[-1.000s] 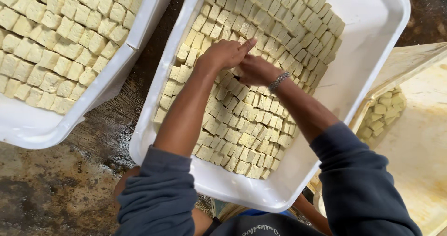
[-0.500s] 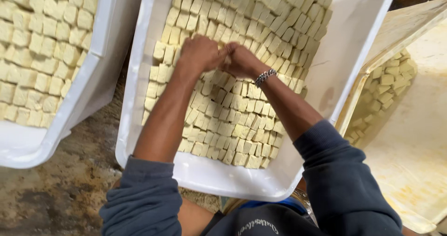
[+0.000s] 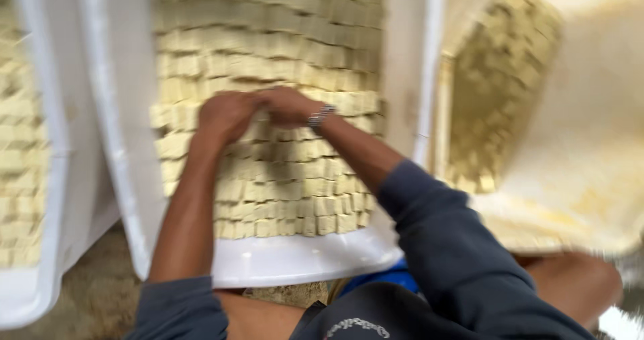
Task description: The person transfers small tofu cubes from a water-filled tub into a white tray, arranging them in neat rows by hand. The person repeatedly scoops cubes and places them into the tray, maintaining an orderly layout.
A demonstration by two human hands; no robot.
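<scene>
Cubes (image 3: 282,192) blur; both hands' (image 3: 258,112) grip seems hidden.

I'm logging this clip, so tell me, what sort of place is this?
Probably a small food-making workshop, though the picture is blurred. Both hands, left hand and right hand, work on rows of pale cubes packed in a white tub, with another tub beside it.

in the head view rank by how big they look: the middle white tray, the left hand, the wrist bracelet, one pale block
1. middle white tray
2. left hand
3. and 4. bracelet and one pale block: look alike, and blur makes it unsure
</scene>
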